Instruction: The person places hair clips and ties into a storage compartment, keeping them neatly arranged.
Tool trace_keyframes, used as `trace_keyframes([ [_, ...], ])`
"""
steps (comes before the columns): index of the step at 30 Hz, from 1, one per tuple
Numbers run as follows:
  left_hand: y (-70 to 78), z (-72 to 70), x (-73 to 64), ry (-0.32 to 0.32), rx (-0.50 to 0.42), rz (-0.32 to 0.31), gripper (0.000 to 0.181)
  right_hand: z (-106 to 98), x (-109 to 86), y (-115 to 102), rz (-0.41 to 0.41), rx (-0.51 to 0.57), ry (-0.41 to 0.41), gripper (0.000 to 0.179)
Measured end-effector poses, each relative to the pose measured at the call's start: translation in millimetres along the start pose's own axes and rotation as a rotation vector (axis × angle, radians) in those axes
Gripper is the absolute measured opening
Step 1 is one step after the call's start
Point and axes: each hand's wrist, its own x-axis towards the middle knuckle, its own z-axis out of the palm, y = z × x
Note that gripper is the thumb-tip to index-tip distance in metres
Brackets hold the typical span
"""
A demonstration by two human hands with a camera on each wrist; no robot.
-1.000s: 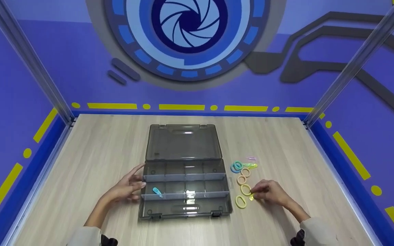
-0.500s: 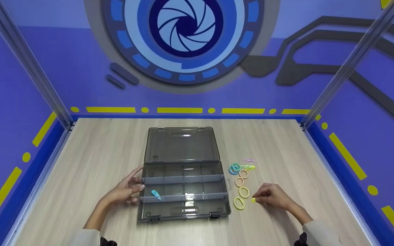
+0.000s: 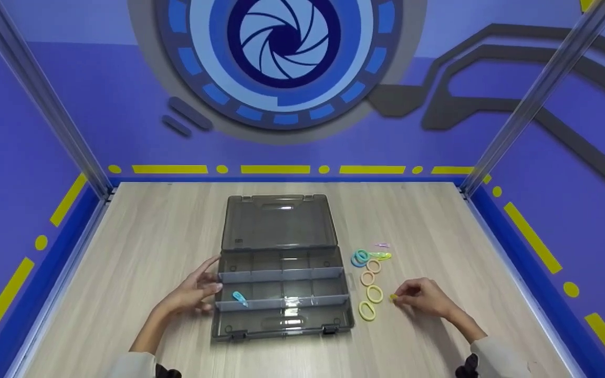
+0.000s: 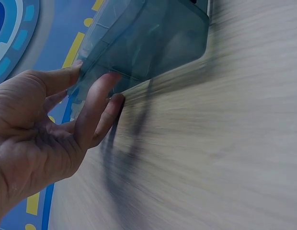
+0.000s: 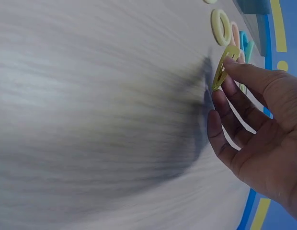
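My right hand (image 3: 428,298) pinches a yellow snap hair clip (image 5: 230,51) between thumb and fingertips. It holds the clip over the table, right of the yellow hair ties. At the left side of the grey see-through organizer box (image 3: 279,226) is my left hand (image 3: 189,295), its fingers loosely spread with fingertips right at the wall. The box lies with its lid folded back, and dividers part its inside. One blue hair clip (image 3: 239,298) rests in the middle row, at the left.
Right of the box, two yellow hair ties (image 3: 360,310) lie nearest the front. Behind them come peach hair ties (image 3: 362,278), blue and teal hair ties (image 3: 355,258), a yellow-green clip (image 3: 382,256) and a purple clip (image 3: 382,245). Blue panels (image 3: 281,149) bound the table.
My right hand has drawn the yellow hair clip away from the yellow hair ties, to the right and up off the table. The left hand stays at the box.
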Motion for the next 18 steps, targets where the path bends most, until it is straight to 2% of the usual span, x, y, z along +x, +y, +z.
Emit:
trace_keyframes([
  [7, -1.9, -1.1, -1.5, -0.006, 0.005, 0.015, 0.085, 2.7, 9.1, -15.9, 0.017, 0.039, 0.051, 0.01],
  [12, -2.8, -1.2, -2.0, -0.005, 0.017, 0.042, 0.084, 7.6, 23.3, -34.8, 0.073, 0.152, 0.05, 0.019],
  [15, -3.0, -0.4, -1.2, 0.004, 0.011, 0.032, 0.083, 9.1, 31.6, -46.3, 0.104, 0.248, 0.041, 0.025],
  [18, -4.2, 1.1, -0.4, 0.01, 0.004, 0.023, 0.083, 11.4, 37.4, -54.4, 0.121, 0.299, 0.031, 0.028],
])
